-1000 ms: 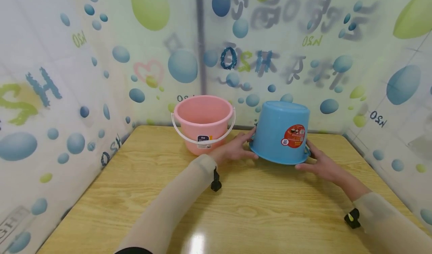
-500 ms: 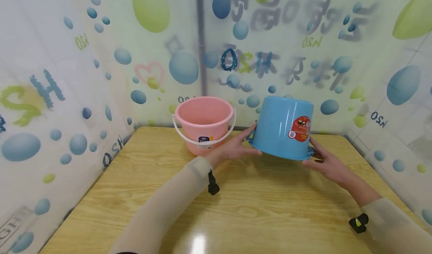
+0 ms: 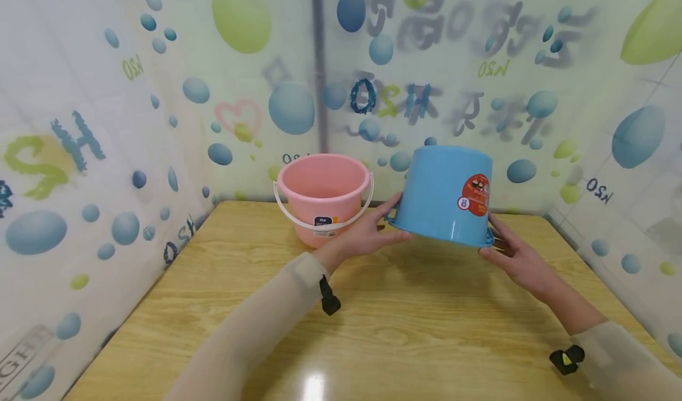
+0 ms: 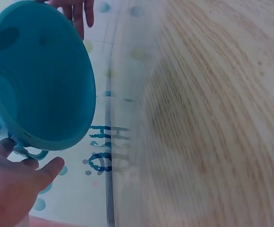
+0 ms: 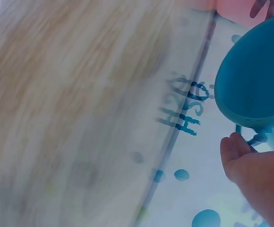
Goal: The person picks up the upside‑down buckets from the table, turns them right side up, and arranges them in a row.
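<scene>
Held bottom-up over the table is a blue plastic bucket [image 3: 439, 193] with a red label on its side. My left hand [image 3: 367, 235] grips its rim on the left, thumb along the near edge. Opposite, my right hand [image 3: 524, 265] holds the rim at the right, beside a handle joint. The bucket leans, its right side lower. In the left wrist view the inside of the blue bucket [image 4: 47, 85] shows, nothing in it. A pink bucket [image 3: 325, 208] stands upright behind my left hand, its white handle hanging down in front.
The wood-grain table [image 3: 383, 336] spreads out in front of me. Behind it rises a wall [image 3: 469, 10] covered in blue and green bubble prints, with similar walls on both sides.
Both hands have raised the blue bucket a little, and it has tilted so that its right side sits lower and its label turns further right. The pink bucket has stayed put.
</scene>
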Demonstrator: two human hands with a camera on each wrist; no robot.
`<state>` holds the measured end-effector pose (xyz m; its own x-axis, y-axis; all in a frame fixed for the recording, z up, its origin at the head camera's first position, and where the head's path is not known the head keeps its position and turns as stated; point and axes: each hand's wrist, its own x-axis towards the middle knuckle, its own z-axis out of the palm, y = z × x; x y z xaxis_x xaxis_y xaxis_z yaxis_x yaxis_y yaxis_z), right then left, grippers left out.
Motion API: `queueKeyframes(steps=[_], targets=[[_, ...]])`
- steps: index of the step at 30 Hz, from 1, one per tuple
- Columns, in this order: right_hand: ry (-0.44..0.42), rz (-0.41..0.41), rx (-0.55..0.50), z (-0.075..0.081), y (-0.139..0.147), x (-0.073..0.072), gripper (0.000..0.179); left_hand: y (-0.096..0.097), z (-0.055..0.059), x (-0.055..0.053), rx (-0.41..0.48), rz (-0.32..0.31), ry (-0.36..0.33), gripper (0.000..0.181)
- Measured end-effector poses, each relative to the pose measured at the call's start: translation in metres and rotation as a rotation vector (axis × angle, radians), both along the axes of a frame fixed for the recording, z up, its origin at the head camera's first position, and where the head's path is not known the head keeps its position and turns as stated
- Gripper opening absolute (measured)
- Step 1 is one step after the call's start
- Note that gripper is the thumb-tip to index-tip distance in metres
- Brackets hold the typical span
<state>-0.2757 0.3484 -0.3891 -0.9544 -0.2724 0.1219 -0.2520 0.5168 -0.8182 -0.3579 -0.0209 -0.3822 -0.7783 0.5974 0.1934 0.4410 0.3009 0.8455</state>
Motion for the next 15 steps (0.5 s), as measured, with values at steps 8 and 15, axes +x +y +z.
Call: queueKeyframes(steps=[8,15], targets=[[0.03,-0.029,-0.032,0.008,0.001,0.005,0.082,-0.001,0.005,0.008,0.037,-0.022,0.035,0.093],[0.077,-0.083,-0.011,0.012,0.003,0.007,0.073,-0.003,0.008,0.012,0.047,-0.044,0.051,0.091]])
